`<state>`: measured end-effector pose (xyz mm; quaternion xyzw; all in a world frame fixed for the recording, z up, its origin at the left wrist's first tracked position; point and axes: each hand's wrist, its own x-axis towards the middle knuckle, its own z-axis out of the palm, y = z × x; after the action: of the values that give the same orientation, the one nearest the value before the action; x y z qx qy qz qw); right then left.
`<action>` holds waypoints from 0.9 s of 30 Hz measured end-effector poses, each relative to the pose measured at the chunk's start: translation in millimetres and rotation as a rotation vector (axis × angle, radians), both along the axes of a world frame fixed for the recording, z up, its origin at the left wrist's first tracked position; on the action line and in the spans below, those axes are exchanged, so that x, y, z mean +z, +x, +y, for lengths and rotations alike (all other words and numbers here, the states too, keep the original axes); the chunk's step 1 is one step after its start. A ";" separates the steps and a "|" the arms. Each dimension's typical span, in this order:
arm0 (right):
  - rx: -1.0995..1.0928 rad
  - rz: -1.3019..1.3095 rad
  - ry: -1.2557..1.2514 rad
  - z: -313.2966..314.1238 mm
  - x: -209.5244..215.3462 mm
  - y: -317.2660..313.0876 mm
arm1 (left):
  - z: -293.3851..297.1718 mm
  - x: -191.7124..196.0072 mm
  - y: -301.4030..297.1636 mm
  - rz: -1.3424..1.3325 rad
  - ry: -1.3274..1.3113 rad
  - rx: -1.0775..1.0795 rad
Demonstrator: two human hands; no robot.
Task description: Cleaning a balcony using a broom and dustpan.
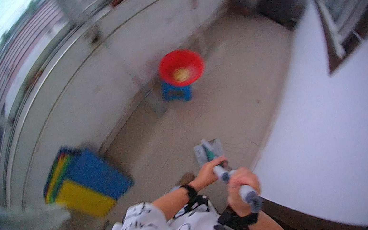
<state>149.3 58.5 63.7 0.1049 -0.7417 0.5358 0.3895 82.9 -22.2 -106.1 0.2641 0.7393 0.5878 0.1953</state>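
Both of my hands are closed around the white and grey pole (222, 173) of what looks like a flat mop. My left hand (208, 172) grips lower down the pole, and my right hand (242, 189) is wrapped around it near the grey top end. Below my left hand, the pale, flat rectangular mop head (216, 147) lies on the floor, with a green part near the pole's base. Some blur hides its finer detail.
Farther ahead, a red basin (181, 67) with something yellowish inside rests on a blue stool (176, 92) by the wall. Blue and yellow foam-like panels (95, 177) lean at the left. A white wall (332, 139) borders the right. Dark boxes (279, 2) stand at the far end.
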 end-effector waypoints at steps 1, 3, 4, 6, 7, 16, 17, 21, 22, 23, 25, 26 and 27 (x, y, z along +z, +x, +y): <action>0.026 0.017 -0.053 -4.6 -0.6 8.4 | -2.1 2.9 7.9 -0.022 0.032 0.014; 0.168 -0.001 -0.061 -12.1 7.6 12.2 | -8.4 4.7 16.0 -0.056 0.062 0.093; 0.223 0.023 -0.058 -16.9 12.4 6.7 | -13.5 4.7 13.4 0.004 0.085 0.110; 0.297 0.006 -0.080 -31.2 24.0 -5.4 | -26.8 7.7 9.2 0.056 0.093 0.162; 0.314 0.010 -0.089 -37.6 31.0 -13.4 | -32.4 12.0 3.4 0.080 0.113 0.165; 0.611 -0.077 0.166 -23.8 52.2 -58.5 | -27.2 12.9 -21.7 0.175 0.128 0.140; 0.526 -0.063 0.179 -27.4 43.0 -55.1 | -30.8 12.8 -22.9 0.075 0.112 0.132; 0.367 0.040 0.177 -51.1 18.3 -55.3 | -30.5 -6.5 -24.0 -0.044 0.153 0.262; 0.354 0.025 0.193 -53.6 16.1 -55.7 | -28.2 -8.2 -24.7 0.037 0.221 0.390; 0.343 0.020 0.197 -55.2 11.4 -56.4 | -28.9 -10.9 -25.0 0.069 0.281 0.427; 0.385 0.062 0.134 -56.3 -0.2 -58.4 | -31.6 -13.1 -26.7 0.000 0.222 0.417; 0.370 0.060 0.142 -54.4 -6.1 -57.6 | -32.1 -12.5 -28.8 -0.063 0.159 0.415; 0.387 0.041 0.149 -51.2 -12.2 -54.7 | -30.3 -12.8 -30.1 -0.080 0.192 0.403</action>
<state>94.5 7.3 51.5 0.2848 -0.7372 0.5423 0.2853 52.8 -52.5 -118.8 0.1049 0.7097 0.6924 0.0770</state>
